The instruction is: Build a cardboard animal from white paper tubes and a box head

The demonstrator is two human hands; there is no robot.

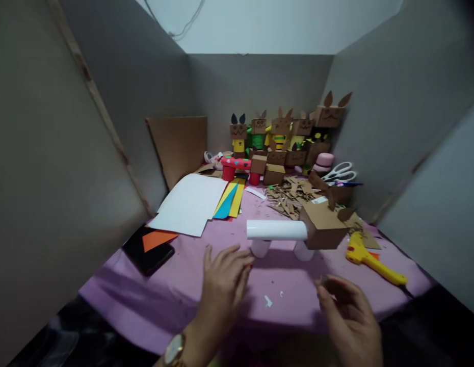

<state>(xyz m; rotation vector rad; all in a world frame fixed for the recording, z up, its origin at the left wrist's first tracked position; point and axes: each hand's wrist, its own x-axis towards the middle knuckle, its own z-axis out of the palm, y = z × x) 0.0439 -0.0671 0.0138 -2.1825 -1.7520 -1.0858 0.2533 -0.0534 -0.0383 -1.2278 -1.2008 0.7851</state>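
My left hand point(226, 278) is over the pink cloth, its fingers stretched apart and nothing in them. Just beyond its fingertips stands a paper animal figure, with a white paper-tube body point(275, 230) lying level on short white tube legs point(261, 248). A cardboard box head point(324, 227) with brown ears joins the body's right end. My right hand point(349, 316) is at the lower right, nearer to me than the head. Its thumb and forefinger are pinched together, and I cannot make out what they hold, if anything.
At right lies a yellow glue gun point(374, 262). Behind the figure are cardboard scraps point(292, 196), white-handled scissors point(341, 172) and several finished box-headed figures point(279, 127). White sheets point(191, 201), coloured paper point(231, 201) and a black phone point(147, 255) occupy the left. Grey partitions enclose the table.
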